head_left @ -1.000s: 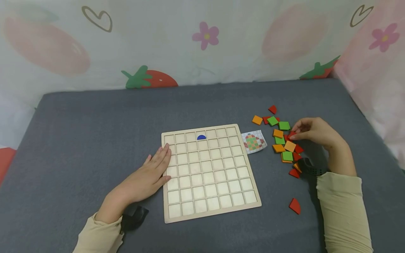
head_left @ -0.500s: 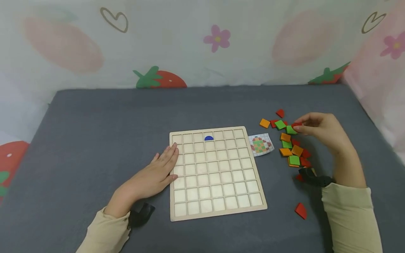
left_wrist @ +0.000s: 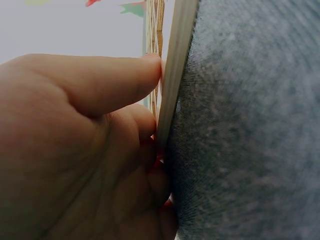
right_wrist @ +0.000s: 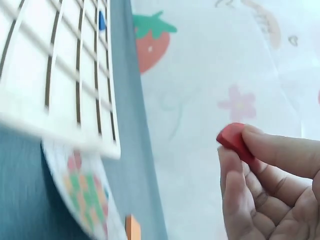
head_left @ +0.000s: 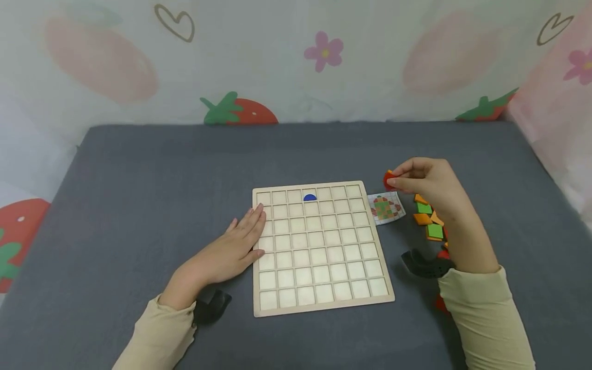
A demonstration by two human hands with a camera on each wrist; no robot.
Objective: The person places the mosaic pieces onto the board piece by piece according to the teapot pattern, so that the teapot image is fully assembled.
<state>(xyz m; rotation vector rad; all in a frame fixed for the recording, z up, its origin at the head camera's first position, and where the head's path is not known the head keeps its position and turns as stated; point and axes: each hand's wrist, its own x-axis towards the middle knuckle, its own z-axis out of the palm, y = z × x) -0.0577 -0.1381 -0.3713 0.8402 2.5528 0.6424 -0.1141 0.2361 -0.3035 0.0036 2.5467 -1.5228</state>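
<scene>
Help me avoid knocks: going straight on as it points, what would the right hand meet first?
Probably the grid board, at its far right corner; with depth unclear, the right hand and its red piece could pass above.

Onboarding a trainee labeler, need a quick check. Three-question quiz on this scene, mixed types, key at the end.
1. Multiple choice: what does the right hand hold?
A) a green square
B) a red piece
C) the printed card

2. True or false: the left hand rests on the right edge of the grid board.

3. Short answer: in the far row of the grid board, which column, counted from the left in the head view, holds the blue piece?

Key:
1. B
2. False; it rests on the left edge.
3. The fourth.
</scene>
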